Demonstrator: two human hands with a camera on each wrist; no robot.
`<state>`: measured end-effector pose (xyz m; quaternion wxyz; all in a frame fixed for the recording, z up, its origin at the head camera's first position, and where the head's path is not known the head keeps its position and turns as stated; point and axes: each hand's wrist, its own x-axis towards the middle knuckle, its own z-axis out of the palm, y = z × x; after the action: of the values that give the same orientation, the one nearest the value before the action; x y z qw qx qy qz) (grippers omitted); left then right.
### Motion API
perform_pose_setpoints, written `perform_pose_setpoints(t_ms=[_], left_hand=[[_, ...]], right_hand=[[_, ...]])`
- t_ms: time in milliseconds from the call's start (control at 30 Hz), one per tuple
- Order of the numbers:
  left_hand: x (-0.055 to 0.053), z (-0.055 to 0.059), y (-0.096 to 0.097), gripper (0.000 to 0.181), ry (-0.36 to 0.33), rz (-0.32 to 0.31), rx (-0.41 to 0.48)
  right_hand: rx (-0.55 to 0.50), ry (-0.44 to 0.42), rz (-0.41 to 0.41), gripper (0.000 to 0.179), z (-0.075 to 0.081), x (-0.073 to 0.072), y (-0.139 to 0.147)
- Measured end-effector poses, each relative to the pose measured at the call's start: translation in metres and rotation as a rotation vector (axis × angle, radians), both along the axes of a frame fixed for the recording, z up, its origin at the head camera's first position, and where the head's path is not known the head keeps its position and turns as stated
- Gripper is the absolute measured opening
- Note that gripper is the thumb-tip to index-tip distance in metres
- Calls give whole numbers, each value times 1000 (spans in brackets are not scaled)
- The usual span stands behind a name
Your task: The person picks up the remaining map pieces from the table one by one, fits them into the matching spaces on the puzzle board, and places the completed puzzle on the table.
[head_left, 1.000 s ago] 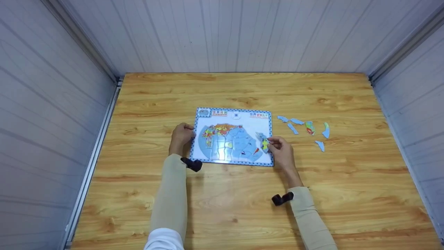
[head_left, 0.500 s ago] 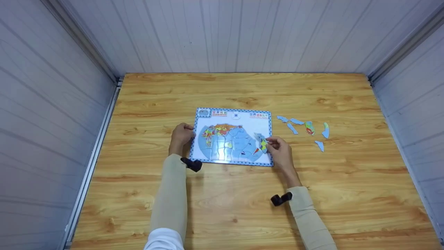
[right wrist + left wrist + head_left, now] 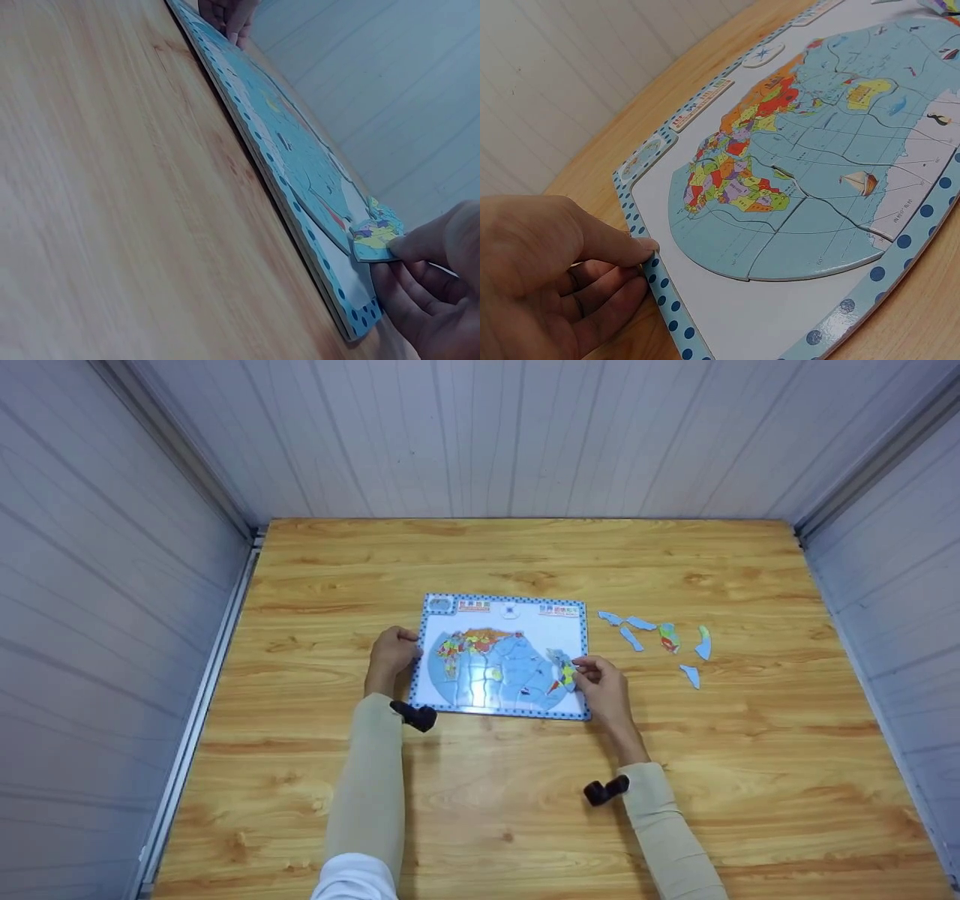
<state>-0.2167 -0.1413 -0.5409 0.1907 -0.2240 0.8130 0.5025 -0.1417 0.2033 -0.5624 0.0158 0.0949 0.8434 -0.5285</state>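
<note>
A world-map jigsaw board [image 3: 495, 611] with a blue dotted border lies on the table, part of its oval filled with fitted pieces. My left hand [image 3: 393, 654] grips its left edge; in the left wrist view the thumb [image 3: 641, 251] lies on the border, with the fingers curled at the side. Between thumb and fingers, my right hand [image 3: 606, 690] pinches a blue and yellow puzzle piece [image 3: 375, 236]. That piece is tilted over the right end of the board, beside a fitted piece with a red patch [image 3: 554, 686].
Several loose puzzle pieces lie on the wooden table [image 3: 495, 795] to the right of the board, among them a green and red one [image 3: 669, 637] and a plain blue one [image 3: 691, 676]. Pale panel walls [image 3: 480, 435] stand at the back and both sides.
My right hand has shifted slightly left with the pinched puzzle piece, bringing it closer to the fitted pieces. The left hand stays at the board's edge.
</note>
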Motion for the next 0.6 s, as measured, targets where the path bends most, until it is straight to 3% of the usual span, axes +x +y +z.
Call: perform_pose_setpoints(t_ms=[333,600], left_hand=[[0,1,1,28,-8,6,3],[0,1,-1,29,22,-27,-21]], right_hand=[[26,14,-3,22,0,-1,-3],[61,47,-8,22,-1,-1,-5]])
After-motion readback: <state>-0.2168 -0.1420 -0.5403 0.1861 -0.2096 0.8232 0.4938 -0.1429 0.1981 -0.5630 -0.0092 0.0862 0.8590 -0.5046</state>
